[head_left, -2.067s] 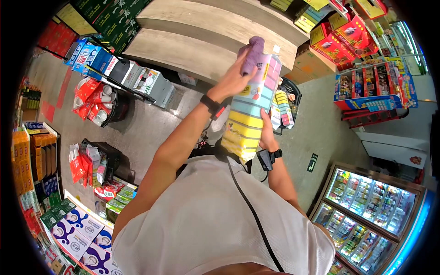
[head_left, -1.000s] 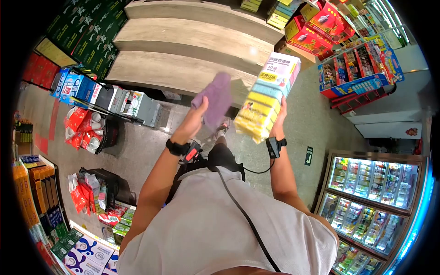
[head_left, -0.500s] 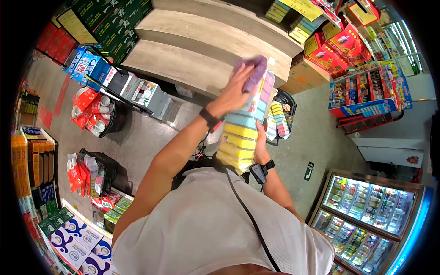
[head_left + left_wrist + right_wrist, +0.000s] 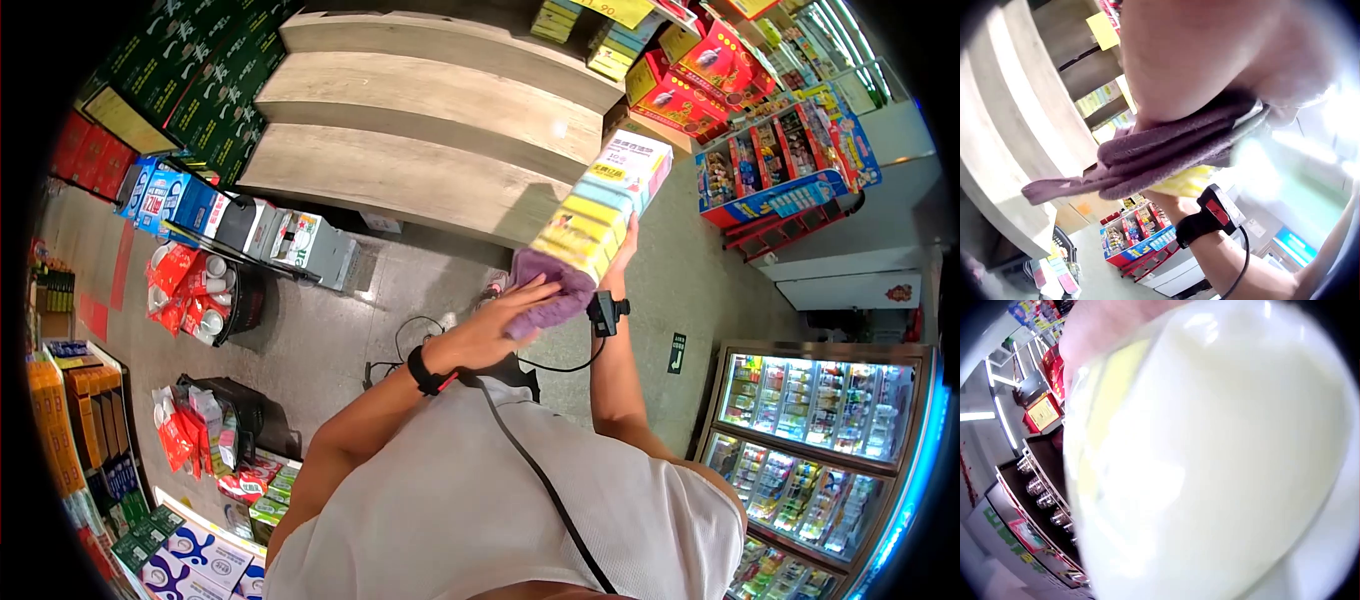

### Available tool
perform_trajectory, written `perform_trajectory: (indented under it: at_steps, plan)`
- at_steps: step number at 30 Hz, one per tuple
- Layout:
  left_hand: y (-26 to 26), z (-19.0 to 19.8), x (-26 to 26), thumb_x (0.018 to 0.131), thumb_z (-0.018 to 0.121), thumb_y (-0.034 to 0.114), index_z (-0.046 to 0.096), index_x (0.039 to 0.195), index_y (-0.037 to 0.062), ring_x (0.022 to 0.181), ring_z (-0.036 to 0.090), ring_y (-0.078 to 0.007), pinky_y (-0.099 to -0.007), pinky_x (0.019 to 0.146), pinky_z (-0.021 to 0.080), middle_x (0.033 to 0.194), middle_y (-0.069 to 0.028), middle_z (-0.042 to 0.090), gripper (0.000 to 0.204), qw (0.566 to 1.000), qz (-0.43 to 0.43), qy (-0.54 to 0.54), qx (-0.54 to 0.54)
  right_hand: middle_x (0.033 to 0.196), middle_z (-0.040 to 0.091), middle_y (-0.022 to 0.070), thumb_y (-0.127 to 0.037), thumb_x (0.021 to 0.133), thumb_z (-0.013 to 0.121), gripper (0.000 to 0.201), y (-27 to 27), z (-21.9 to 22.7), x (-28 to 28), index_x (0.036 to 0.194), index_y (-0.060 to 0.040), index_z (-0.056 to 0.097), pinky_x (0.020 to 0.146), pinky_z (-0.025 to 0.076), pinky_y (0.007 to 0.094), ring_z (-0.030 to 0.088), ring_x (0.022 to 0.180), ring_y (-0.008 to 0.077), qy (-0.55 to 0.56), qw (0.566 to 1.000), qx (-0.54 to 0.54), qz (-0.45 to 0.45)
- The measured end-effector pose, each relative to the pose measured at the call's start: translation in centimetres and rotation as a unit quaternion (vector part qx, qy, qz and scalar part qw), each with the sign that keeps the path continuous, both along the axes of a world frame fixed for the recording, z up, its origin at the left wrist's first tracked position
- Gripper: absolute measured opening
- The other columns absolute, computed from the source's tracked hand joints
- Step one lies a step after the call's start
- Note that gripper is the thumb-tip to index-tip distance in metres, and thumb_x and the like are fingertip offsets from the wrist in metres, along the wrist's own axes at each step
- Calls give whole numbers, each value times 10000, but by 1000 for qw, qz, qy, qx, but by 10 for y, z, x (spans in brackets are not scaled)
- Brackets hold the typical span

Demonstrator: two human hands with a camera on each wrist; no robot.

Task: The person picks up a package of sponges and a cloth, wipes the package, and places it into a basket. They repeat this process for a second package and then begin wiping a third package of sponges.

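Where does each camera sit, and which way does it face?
Head: on the head, facing forward and down; left hand, right hand and shirt show.
Left wrist: on that wrist, facing the purple cloth; left hand and right forearm show.
Right wrist: on that wrist, facing the wrapped pack; part of right hand shows.
Head and left wrist share purple cloth and display rack.

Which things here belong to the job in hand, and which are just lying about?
In the job: cloth under left hand; sponge pack in right hand.

Just about: red boxes, display stand, fridge.
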State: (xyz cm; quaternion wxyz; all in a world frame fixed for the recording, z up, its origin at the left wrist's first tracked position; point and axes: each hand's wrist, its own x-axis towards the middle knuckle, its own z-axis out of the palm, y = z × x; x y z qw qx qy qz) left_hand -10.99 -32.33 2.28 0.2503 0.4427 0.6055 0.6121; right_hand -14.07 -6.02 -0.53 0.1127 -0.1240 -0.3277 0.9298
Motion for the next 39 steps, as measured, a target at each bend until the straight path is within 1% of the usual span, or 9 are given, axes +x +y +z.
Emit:
perform_trajectory:
  at_steps: [2, 4, 7, 16, 23, 26, 30, 34, 39]
  plan:
    - [-8, -24, -2, 965, 525, 277, 398, 1416, 6, 1398, 333, -273, -381, 1144, 254, 1452, -164, 429, 541, 999, 3, -50, 0, 1292, 554, 180, -539, 955, 377, 653, 0, 13, -1, 1362, -32, 432, 973, 461, 470, 586, 1109, 346, 11, 999, -7, -45]
    - [-19, -45, -7, 1012, 440, 363, 372, 1422, 3, 1339, 415, -230, -377, 1113, 330, 1441, -129, 439, 550, 912, -16, -409, -2, 1320, 520, 187, -573, 932, 402, 699, -5, 25, 0, 1375, -33, 411, 976, 444, 491, 552, 1133, 353, 1, 998, 27, -52]
    - [-29, -66, -19, 1017, 423, 395, 360, 1422, -11, 1284, 475, -224, -361, 1083, 380, 1412, -128, 465, 577, 837, 6, -543, 70, 1277, 547, 175, -568, 940, 416, 675, -2, 18, -2, 1351, -34, 435, 937, 473, 465, 573, 1091, 331, 19, 999, 22, -41]
    - [-39, -55, -52, 1020, 442, 364, 346, 1430, -12, 1307, 434, -187, -341, 1101, 338, 1429, -114, 445, 565, 863, 159, -459, 141, 1286, 562, 161, -538, 965, 401, 635, -44, 26, 32, 1346, -32, 451, 943, 493, 419, 603, 1087, 306, 30, 998, -43, 44]
    - [-12, -17, -32, 1030, 438, 318, 391, 1408, -30, 1266, 437, -146, -286, 1063, 324, 1376, -86, 497, 516, 925, 292, -219, 101, 1364, 509, 128, -520, 991, 386, 653, -65, 8, 43, 1442, -50, 336, 986, 458, 398, 548, 1180, 258, -106, 972, 142, 156]
    - [-5, -9, -29, 1035, 421, 314, 392, 1410, -24, 1269, 436, -149, -287, 1064, 323, 1379, -85, 495, 505, 924, 281, -231, 116, 1451, 417, 83, -502, 1009, 359, 636, -78, 8, 37, 1502, -111, 265, 971, 433, 367, 497, 1231, 215, 5, 966, 211, 147]
    - [-2, -20, -32, 1037, 409, 334, 356, 1428, -24, 1271, 435, -160, -305, 1074, 325, 1385, -93, 490, 532, 896, 270, -302, 180, 1439, 427, 46, -278, 990, 518, 637, -74, 10, 42, 1532, -184, 198, 914, 418, 306, 506, 1183, 154, -81, 946, 291, 115]
    - [-3, -46, -27, 1038, 403, 358, 410, 1383, 5, 1111, 534, -136, -296, 953, 440, 1263, -68, 561, 494, 851, 219, -457, 140, 1265, 581, 86, -245, 963, 570, 496, -75, -17, 50, 1386, -33, 423, 966, 447, 331, 574, 1114, 174, -54, 979, 45, 191]
    - [-4, -20, -18, 1029, 426, 369, 439, 1362, -1, 1096, 539, -131, -289, 940, 445, 1251, -70, 566, 498, 888, 237, -372, 129, 1262, 586, 107, -256, 946, 587, 455, -74, -20, 60, 1307, 1, 482, 987, 461, 361, 586, 1132, 216, -24, 980, -2, 197]
